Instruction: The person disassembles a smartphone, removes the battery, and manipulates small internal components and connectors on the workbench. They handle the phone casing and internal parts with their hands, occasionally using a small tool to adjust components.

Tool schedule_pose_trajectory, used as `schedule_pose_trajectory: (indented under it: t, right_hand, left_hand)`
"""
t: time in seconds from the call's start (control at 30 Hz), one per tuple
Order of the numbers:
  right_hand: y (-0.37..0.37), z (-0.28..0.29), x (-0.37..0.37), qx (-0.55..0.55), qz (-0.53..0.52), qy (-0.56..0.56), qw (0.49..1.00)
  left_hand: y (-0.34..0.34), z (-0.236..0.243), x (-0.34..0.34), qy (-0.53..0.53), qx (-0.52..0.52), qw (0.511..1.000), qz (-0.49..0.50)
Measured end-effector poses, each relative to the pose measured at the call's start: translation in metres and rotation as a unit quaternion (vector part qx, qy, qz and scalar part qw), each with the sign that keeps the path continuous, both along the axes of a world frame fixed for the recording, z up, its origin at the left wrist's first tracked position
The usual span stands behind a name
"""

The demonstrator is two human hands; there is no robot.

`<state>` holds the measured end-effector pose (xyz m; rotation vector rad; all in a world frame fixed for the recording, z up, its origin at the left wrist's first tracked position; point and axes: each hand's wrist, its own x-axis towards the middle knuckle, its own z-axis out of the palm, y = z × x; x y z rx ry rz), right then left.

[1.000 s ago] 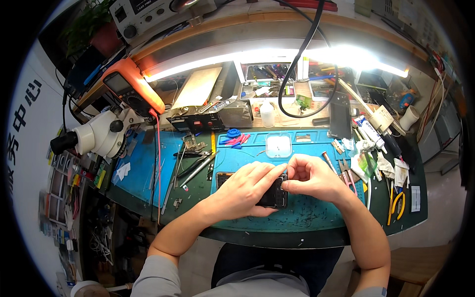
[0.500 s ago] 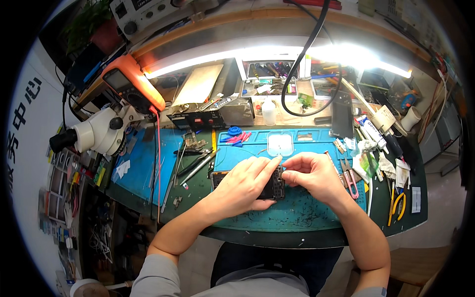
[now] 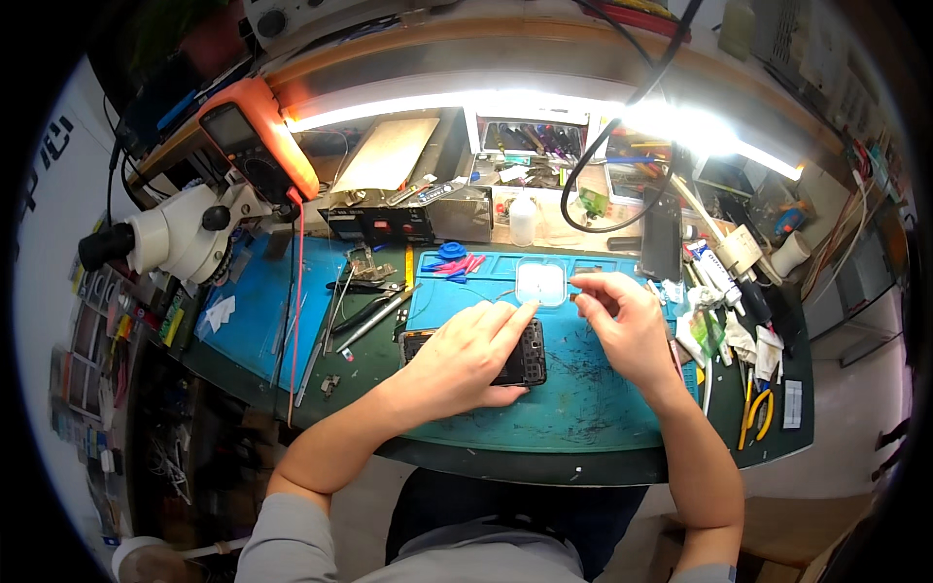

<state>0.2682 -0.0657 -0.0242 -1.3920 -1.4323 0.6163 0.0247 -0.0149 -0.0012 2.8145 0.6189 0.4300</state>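
Observation:
An opened smartphone (image 3: 531, 356), dark with its inner parts bare, lies on the blue work mat (image 3: 583, 413). My left hand (image 3: 457, 355) covers its middle and grips it from above, thumb at the near edge and fingers along the far edge. To the right of the phone, and apart from it, my right hand (image 3: 627, 325) hovers with thumb and forefinger pinched. A tiny dark piece seems to show at those fingertips, too small to name. Just beyond the phone is a small clear square dish (image 3: 541, 283), close to the right fingertips.
Pink and blue picks (image 3: 468, 264) lie at the mat's far left. Tweezers and pliers (image 3: 362, 313) rest left of the mat. A white bottle (image 3: 523, 221) stands behind it. Yellow-handled pliers (image 3: 760, 418) and crumpled tissues (image 3: 739, 340) lie right. A microscope (image 3: 180, 233) and orange multimeter (image 3: 258, 146) stand left.
My right hand has pulled away from the phone's right end, moving right and slightly farther off. My left hand stays on the phone. The whole view has shifted a little.

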Motion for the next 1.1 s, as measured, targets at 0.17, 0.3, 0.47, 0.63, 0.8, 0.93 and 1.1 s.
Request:
schedule_pose_trajectory:
  t: [0.17,0.3,0.47,0.63,0.8,0.93,1.1]
  right_hand:
    - [0.034,0.002,-0.011,0.085,-0.031,-0.228,0.969]
    - [0.054,-0.006,-0.020,0.082,-0.055,-0.310,0.945]
    - [0.062,-0.018,-0.022,0.101,-0.062,-0.352,0.929]
    - [0.052,-0.006,-0.016,0.156,-0.113,-0.372,0.908]
    - [0.024,0.008,-0.015,0.121,-0.112,-0.298,0.940]
    - [-0.005,0.007,-0.030,0.108,-0.027,-0.239,0.965]
    - [-0.025,-0.003,-0.049,0.068,0.128,-0.235,0.961]
  left_hand:
    - [0.006,-0.006,-0.004,-0.023,0.006,1.000,-0.002]
    - [0.009,-0.003,-0.006,-0.038,-0.001,0.999,0.010]
    - [0.011,-0.002,-0.009,-0.059,0.001,0.998,0.019]
    - [0.009,0.001,-0.010,-0.051,-0.020,0.998,0.024]
    - [0.015,0.006,-0.012,-0.145,-0.025,0.983,0.106]
    - [0.015,0.020,-0.016,-0.276,-0.102,0.940,0.171]
    - [0.013,0.022,-0.010,-0.426,-0.370,0.815,0.136]
